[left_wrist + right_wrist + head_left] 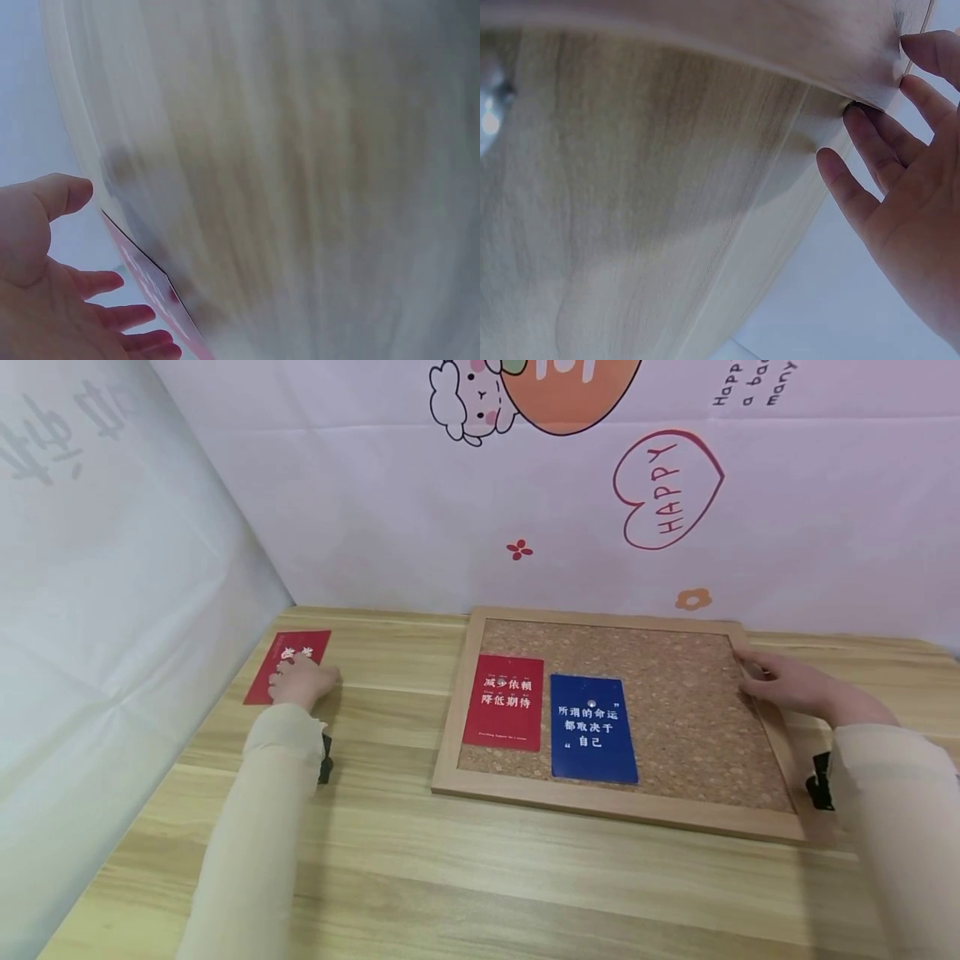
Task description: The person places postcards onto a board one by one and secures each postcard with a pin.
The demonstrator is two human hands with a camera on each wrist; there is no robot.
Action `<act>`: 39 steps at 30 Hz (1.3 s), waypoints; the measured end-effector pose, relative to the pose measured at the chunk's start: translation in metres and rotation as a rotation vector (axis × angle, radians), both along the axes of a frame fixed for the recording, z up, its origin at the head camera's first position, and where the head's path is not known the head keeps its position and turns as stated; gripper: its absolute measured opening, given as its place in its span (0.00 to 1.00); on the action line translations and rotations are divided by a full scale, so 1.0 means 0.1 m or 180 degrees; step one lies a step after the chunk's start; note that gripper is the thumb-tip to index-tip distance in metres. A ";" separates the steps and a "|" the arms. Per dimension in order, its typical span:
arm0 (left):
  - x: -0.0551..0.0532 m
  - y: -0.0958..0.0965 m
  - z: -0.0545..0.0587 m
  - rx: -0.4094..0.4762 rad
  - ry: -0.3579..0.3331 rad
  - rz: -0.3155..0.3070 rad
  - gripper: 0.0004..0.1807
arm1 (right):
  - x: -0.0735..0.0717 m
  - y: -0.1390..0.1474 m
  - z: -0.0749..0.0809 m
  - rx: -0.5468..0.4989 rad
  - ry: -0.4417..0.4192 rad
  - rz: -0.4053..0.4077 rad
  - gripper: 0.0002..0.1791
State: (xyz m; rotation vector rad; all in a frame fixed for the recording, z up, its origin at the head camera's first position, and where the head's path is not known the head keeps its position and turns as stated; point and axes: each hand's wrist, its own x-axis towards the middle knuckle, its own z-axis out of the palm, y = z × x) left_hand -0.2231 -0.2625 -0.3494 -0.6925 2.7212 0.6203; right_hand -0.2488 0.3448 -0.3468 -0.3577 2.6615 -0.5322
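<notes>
At the table's left end, my left hand (300, 681) is over a red card (264, 681) with white print, covering part of it. The left wrist view has the fingers (124, 316) loosely spread near the card's edge (154, 281), the thumb apart; whether they touch it, I cannot tell. At the right side of a wood-framed cork board (690, 718), my right hand (798, 685) touches the frame near its far corner. Its fingertips (922, 86) meet the frame edge in the right wrist view, fairly straight. A second red card (504, 722) and a blue card (596, 756) lie on the cork, each with a pushpin.
The board lies flat on a light wood table (420, 877). Behind it hangs a white printed cloth (375, 510), with another white sheet (97, 635) along the left. A dark band or device (821, 781) is at the right wrist.
</notes>
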 end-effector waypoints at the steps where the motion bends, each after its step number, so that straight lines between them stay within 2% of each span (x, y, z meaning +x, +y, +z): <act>1: 0.01 -0.01 0.00 0.0005 -0.0004 0.0009 0.43 | 0.00 0.00 0.00 0.0001 0.0006 0.0002 0.36; 9: 0.05 -0.06 0.01 0.0082 -0.0059 0.0084 0.40 | -0.01 0.00 -0.01 -0.0024 -0.0006 0.0004 0.36; 16: 0.06 -0.09 -0.01 0.0031 -0.0075 0.0030 0.37 | -0.01 0.01 -0.02 -0.0025 -0.0003 -0.0003 0.36; 23: 0.06 -0.10 -0.02 0.0030 -0.0218 -0.0044 0.35 | -0.02 0.01 -0.02 -0.0029 0.0012 0.0005 0.36; 34: 0.07 -0.12 -0.02 -0.0017 -0.0248 -0.0021 0.36 | -0.03 0.01 -0.02 -0.0052 0.0023 0.0012 0.36; 39: 0.06 -0.12 -0.04 -0.0124 -0.0223 -0.0115 0.33 | -0.02 0.01 -0.02 0.0021 0.0040 0.0011 0.36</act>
